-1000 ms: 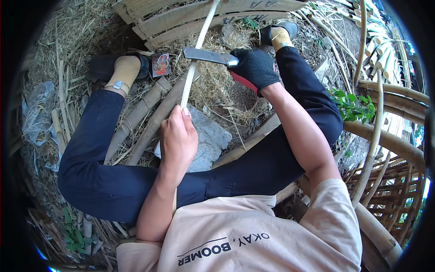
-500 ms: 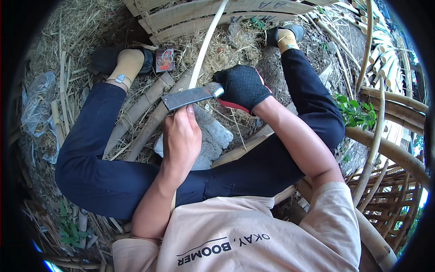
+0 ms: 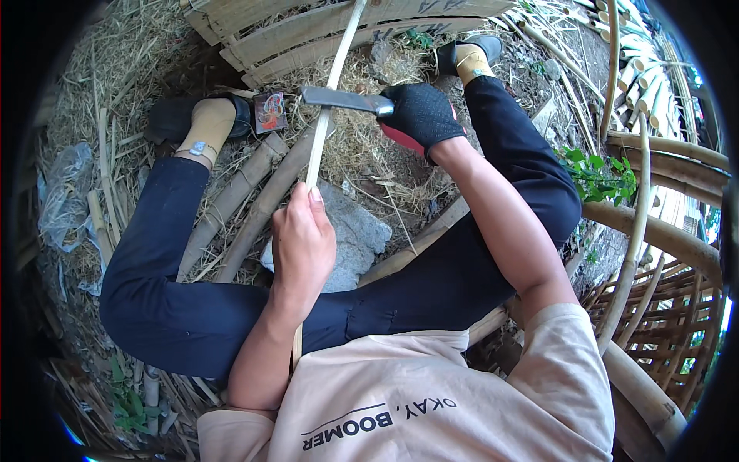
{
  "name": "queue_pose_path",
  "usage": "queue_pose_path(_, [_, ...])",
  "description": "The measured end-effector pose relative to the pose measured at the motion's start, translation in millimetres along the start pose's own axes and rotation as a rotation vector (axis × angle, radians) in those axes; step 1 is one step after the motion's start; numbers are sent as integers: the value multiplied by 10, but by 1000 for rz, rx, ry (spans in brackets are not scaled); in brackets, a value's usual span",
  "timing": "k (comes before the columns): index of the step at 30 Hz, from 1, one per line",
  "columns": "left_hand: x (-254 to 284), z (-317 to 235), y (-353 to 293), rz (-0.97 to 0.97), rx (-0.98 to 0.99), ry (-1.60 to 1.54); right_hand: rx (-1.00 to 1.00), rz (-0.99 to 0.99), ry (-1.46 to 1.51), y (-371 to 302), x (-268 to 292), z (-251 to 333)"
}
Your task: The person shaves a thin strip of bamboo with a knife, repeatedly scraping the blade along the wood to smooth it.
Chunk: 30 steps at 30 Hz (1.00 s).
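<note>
**Shifted farther up the pale strip (image 3: 318,146), away from the left hand (image 3: 304,239): knife (image 3: 342,99)**

Held in the closed, gloved right hand (image 3: 422,119), across the strip; can't tell if touching. Pinching the strip in the bare left hand, near the grey stone (image 3: 352,235); extending up toward the wooden crate (image 3: 289,36). Likely at the shaving step. Calls next for a firm left pinch and even cutting angle, thumb kept clear.
</note>
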<state>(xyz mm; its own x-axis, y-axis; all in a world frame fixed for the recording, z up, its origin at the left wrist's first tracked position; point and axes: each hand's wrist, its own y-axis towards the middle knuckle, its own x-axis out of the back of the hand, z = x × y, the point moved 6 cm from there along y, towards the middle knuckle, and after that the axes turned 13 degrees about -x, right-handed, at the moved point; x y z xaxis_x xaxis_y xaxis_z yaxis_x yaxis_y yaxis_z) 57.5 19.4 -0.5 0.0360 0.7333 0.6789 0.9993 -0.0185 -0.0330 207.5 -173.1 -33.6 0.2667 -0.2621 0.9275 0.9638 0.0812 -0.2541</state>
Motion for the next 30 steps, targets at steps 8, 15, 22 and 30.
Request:
queue_pose_path(8, [-63,-40,-29,13,19,-140,23,-14,56,-21,46,29])
queue_pose_path(15, [-17,83,16,47,95,-147,286,151,15,-358,-115,497])
queue_pose_path(22, [-27,70,18,-6,8,-85,215,216,-45,-365,-124,515])
queue_pose_path(30, [-7,-14,29,44,57,-34,190,123,-51,-245,-128,359])
